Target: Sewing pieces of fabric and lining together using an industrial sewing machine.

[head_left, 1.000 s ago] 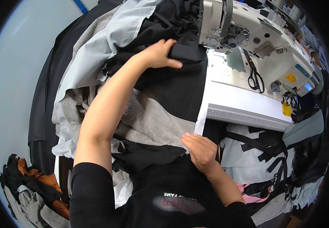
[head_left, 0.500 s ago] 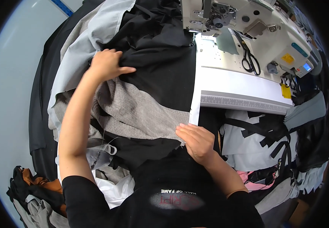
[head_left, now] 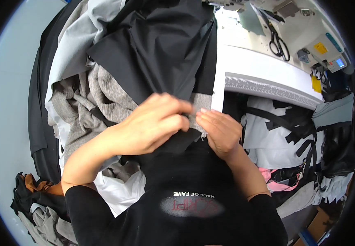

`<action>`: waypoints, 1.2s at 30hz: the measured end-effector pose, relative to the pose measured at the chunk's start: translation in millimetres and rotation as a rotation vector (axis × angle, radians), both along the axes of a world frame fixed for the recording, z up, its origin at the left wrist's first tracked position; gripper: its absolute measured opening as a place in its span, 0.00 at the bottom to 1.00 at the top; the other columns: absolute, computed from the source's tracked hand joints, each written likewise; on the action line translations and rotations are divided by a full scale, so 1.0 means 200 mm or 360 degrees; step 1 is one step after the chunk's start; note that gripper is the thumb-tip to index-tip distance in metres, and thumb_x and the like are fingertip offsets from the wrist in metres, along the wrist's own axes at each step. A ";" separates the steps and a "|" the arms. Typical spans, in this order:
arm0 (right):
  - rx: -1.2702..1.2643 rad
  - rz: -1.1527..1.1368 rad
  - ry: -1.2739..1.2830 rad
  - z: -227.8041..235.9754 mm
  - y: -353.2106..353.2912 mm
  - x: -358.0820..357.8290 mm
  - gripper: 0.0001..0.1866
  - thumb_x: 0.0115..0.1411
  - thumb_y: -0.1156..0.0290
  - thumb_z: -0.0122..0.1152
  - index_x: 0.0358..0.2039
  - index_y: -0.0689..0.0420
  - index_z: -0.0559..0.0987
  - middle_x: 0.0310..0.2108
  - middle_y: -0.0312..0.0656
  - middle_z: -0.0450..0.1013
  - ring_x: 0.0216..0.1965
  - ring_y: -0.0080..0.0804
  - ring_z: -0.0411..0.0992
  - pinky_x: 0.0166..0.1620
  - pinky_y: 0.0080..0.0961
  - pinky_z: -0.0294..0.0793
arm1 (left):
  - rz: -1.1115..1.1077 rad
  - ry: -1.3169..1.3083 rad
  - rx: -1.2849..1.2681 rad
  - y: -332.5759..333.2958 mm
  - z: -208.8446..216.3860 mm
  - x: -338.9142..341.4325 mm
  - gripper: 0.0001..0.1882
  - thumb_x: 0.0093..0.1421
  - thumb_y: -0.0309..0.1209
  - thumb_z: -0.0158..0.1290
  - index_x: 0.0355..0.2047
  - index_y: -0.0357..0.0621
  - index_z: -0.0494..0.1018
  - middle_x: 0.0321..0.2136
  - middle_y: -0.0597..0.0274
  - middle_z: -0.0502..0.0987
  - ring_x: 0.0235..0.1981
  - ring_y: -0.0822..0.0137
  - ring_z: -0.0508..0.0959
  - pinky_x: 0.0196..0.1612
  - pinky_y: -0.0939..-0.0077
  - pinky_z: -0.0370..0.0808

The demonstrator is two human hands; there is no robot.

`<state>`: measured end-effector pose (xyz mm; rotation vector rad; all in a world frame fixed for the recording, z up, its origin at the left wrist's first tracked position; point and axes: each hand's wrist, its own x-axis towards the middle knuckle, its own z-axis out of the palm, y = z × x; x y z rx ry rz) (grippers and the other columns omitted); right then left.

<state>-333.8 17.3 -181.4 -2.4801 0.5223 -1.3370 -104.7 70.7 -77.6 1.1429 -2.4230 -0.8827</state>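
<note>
A large piece of black fabric (head_left: 157,53) lies in folds over heathered grey fabric (head_left: 113,92), leaving a short grey end (head_left: 203,100) showing at its right. Over the black fabric's near edge is my left hand (head_left: 153,123), fingers curled together as if pinching it; the fingertips are slightly blurred. My right hand (head_left: 222,131) is beside it, its fingers together on top of the grey end and its thumb hidden beneath. Loose threads hang from the near corner. At the top, only the lower part of the sewing machine (head_left: 228,5) shows.
Black-handled scissors (head_left: 279,47) rest on the white machine bed, behind a ruler strip (head_left: 267,88) along its front edge. Pale fabric pieces and black strips (head_left: 304,143) lie at right. Light blue-grey cloth (head_left: 73,53) is at left, above a white bag (head_left: 122,190).
My left hand has come right and nearer, beside my right hand. Black fabric now covers much of the grey piece. The machine sits higher in view.
</note>
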 end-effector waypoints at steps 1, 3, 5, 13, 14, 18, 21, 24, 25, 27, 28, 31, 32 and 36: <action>-0.0004 0.0010 0.0020 0.00 0.00 0.00 0.10 0.51 0.80 0.62 0.35 0.60 0.83 0.35 0.42 0.81 0.40 0.36 0.82 0.43 0.29 0.82 | 0.0166 -0.0095 -0.0384 0.01 0.00 0.00 0.20 0.45 0.25 0.64 0.40 0.41 0.71 0.52 0.50 0.73 0.53 0.50 0.73 0.55 0.54 0.68; 0.0014 0.0007 0.0008 -0.01 0.01 -0.01 0.10 0.51 0.80 0.62 0.35 0.60 0.83 0.35 0.42 0.81 0.41 0.36 0.82 0.43 0.29 0.82 | 0.0398 -0.0429 -0.0723 0.05 -0.02 0.04 0.42 0.43 0.32 0.68 0.60 0.38 0.66 0.62 0.49 0.67 0.63 0.46 0.66 0.64 0.45 0.60; -0.0006 0.0006 -0.0012 -0.01 0.00 0.00 0.09 0.52 0.80 0.62 0.35 0.61 0.83 0.35 0.43 0.81 0.41 0.36 0.82 0.43 0.30 0.82 | 0.0488 -0.0428 -0.0747 0.06 -0.08 0.05 0.38 0.44 0.32 0.67 0.57 0.37 0.69 0.58 0.48 0.70 0.61 0.47 0.69 0.63 0.49 0.62; -0.0068 -0.0033 -0.0024 0.00 0.01 0.00 0.07 0.52 0.80 0.63 0.33 0.61 0.82 0.34 0.42 0.81 0.40 0.37 0.82 0.43 0.30 0.82 | 0.0362 -0.0180 -0.1465 0.07 -0.14 -0.13 0.15 0.42 0.25 0.58 0.32 0.30 0.79 0.27 0.53 0.78 0.29 0.58 0.80 0.33 0.69 0.77; -0.0080 -0.0029 -0.0035 0.00 0.01 0.00 0.07 0.52 0.80 0.63 0.33 0.61 0.82 0.33 0.42 0.81 0.40 0.37 0.82 0.43 0.30 0.82 | 0.0354 -0.0173 -0.1455 0.07 -0.15 -0.18 0.10 0.45 0.23 0.61 0.29 0.32 0.77 0.24 0.58 0.74 0.27 0.63 0.77 0.30 0.73 0.73; -0.0124 -0.0009 -0.0072 -0.01 0.01 0.00 0.05 0.54 0.78 0.60 0.32 0.62 0.81 0.34 0.45 0.81 0.40 0.38 0.82 0.45 0.31 0.82 | 0.0294 -0.0168 -0.1386 0.09 -0.24 -0.21 0.09 0.46 0.23 0.61 0.30 0.33 0.77 0.25 0.58 0.75 0.28 0.62 0.78 0.31 0.73 0.73; -0.0094 -0.0002 -0.0095 -0.01 0.01 0.00 0.06 0.55 0.77 0.58 0.32 0.62 0.81 0.35 0.46 0.81 0.40 0.38 0.82 0.45 0.31 0.82 | 0.0312 -0.0194 -0.1360 0.12 -0.25 -0.19 0.10 0.47 0.24 0.61 0.31 0.33 0.77 0.27 0.57 0.77 0.30 0.62 0.79 0.33 0.72 0.75; -0.0086 0.0009 -0.0122 -0.02 0.00 0.00 0.05 0.55 0.77 0.58 0.31 0.62 0.81 0.36 0.47 0.80 0.40 0.39 0.81 0.45 0.31 0.82 | 0.0313 -0.0227 -0.1376 0.11 -0.24 -0.21 0.10 0.47 0.24 0.60 0.31 0.33 0.78 0.27 0.57 0.77 0.30 0.62 0.79 0.34 0.72 0.76; -0.0086 0.0009 -0.0120 -0.02 0.00 0.00 0.05 0.55 0.77 0.58 0.31 0.62 0.81 0.36 0.47 0.80 0.40 0.39 0.81 0.45 0.31 0.82 | 0.0313 -0.0225 -0.1375 0.12 -0.25 -0.21 0.10 0.47 0.24 0.60 0.31 0.33 0.78 0.27 0.57 0.77 0.30 0.62 0.79 0.34 0.72 0.76; -0.0117 0.0013 -0.0114 -0.02 0.00 0.00 0.05 0.55 0.76 0.59 0.30 0.62 0.81 0.37 0.47 0.80 0.41 0.39 0.81 0.44 0.30 0.82 | 0.0318 -0.0256 -0.1371 0.13 -0.26 -0.21 0.22 0.39 0.31 0.53 0.36 0.30 0.80 0.30 0.54 0.79 0.34 0.59 0.81 0.37 0.70 0.77; -0.0121 0.0010 -0.0112 -0.02 0.00 0.00 0.05 0.55 0.76 0.59 0.30 0.62 0.81 0.37 0.47 0.80 0.41 0.39 0.81 0.44 0.30 0.82 | 0.0316 -0.0252 -0.1376 0.12 -0.26 -0.21 0.22 0.39 0.31 0.53 0.36 0.30 0.80 0.30 0.54 0.79 0.34 0.59 0.81 0.37 0.70 0.77; -0.0135 -0.0072 -0.0141 0.01 0.01 -0.01 0.04 0.54 0.75 0.61 0.29 0.61 0.80 0.37 0.46 0.80 0.43 0.38 0.81 0.46 0.31 0.81 | 0.0293 -0.0263 -0.1388 0.11 -0.22 -0.22 0.10 0.48 0.24 0.59 0.32 0.31 0.77 0.28 0.56 0.77 0.31 0.62 0.79 0.36 0.71 0.77; -0.0222 -0.0043 -0.0099 0.04 0.00 -0.01 0.04 0.53 0.74 0.61 0.28 0.61 0.80 0.37 0.45 0.80 0.43 0.38 0.80 0.48 0.32 0.80 | 0.0290 -0.0268 -0.1374 0.11 -0.22 -0.22 0.10 0.48 0.24 0.59 0.32 0.31 0.77 0.28 0.56 0.77 0.31 0.62 0.79 0.36 0.71 0.77; -0.0240 0.0140 0.0056 0.05 -0.02 -0.05 0.03 0.51 0.74 0.62 0.26 0.60 0.79 0.37 0.44 0.79 0.44 0.39 0.80 0.52 0.35 0.78 | 0.0240 -0.0267 -0.1357 0.11 -0.24 -0.22 0.10 0.48 0.25 0.59 0.31 0.32 0.77 0.28 0.57 0.77 0.32 0.63 0.79 0.36 0.72 0.76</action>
